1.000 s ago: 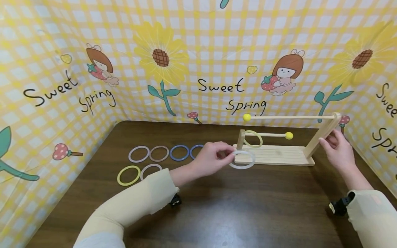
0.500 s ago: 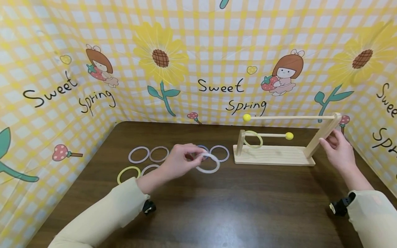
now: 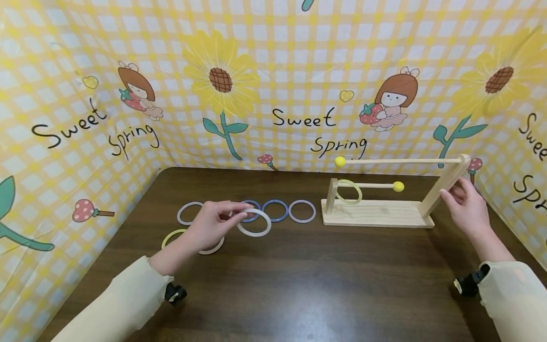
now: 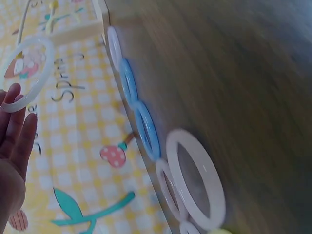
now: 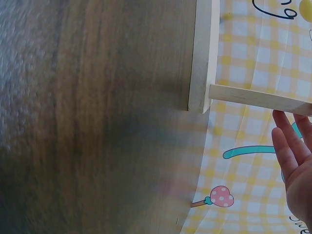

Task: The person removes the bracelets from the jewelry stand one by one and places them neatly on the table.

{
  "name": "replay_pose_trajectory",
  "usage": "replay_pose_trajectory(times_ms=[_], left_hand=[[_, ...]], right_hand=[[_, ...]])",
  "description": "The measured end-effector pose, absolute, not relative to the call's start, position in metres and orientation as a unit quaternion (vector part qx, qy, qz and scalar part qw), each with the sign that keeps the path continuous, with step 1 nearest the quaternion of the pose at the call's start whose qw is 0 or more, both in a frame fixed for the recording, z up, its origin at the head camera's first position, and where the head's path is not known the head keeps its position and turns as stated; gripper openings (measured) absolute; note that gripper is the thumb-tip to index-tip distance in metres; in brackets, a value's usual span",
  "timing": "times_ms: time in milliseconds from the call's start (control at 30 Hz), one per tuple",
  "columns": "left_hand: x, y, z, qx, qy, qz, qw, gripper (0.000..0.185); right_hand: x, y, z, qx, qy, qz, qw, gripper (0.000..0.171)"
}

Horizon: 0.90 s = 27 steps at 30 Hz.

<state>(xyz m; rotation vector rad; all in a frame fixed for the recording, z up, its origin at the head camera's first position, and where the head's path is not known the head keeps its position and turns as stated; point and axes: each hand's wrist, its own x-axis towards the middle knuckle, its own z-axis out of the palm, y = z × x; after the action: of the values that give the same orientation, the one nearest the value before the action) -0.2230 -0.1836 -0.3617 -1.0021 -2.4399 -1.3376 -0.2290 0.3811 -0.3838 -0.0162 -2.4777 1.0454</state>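
Note:
My left hand [image 3: 213, 224] pinches a white ring [image 3: 255, 234] between thumb and fingertips, above the table and in front of the row of rings. The left wrist view shows the same white ring [image 4: 48, 63] raised at the fingertips. At the right, my right hand [image 3: 468, 213] holds the slanted upright of a wooden stand [image 3: 376, 214], thumb in front and fingers behind. In the right wrist view, fingertips [image 5: 280, 118] meet that upright. A pale yellow ring [image 3: 360, 194] hangs on the stand's lower rod, near its short post.
Blue rings [image 3: 275, 221] and a lilac ring [image 3: 302, 221] lie in a row left of the stand. Partly hidden by my left arm are a yellow ring [image 3: 164, 240] and a pinkish-white ring [image 3: 212, 252]. The upper rod [image 3: 397, 162] ends in a yellow ball. Checked cloth stands behind the table.
My left hand has carried the white ring leftward, from beside the stand's left end to over the blue rings. My right hand and the stand stay in place.

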Motion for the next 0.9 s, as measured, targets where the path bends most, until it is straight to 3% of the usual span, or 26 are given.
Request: replay_pose_trajectory(times_ms=[233, 900], left_hand=[[-0.224, -0.202, -0.361, -0.295, -0.848, -0.436, 0.055, 0.019], [-0.249, -0.208, -0.382, -0.325, -0.858, -0.392, -0.073, 0.015]], right_hand=[[-0.229, 0.381, -0.383, -0.007, -0.900, 0.375, 0.222, 0.053], [-0.229, 0.381, -0.383, -0.015, -0.903, 0.371, 0.217, 0.054]])
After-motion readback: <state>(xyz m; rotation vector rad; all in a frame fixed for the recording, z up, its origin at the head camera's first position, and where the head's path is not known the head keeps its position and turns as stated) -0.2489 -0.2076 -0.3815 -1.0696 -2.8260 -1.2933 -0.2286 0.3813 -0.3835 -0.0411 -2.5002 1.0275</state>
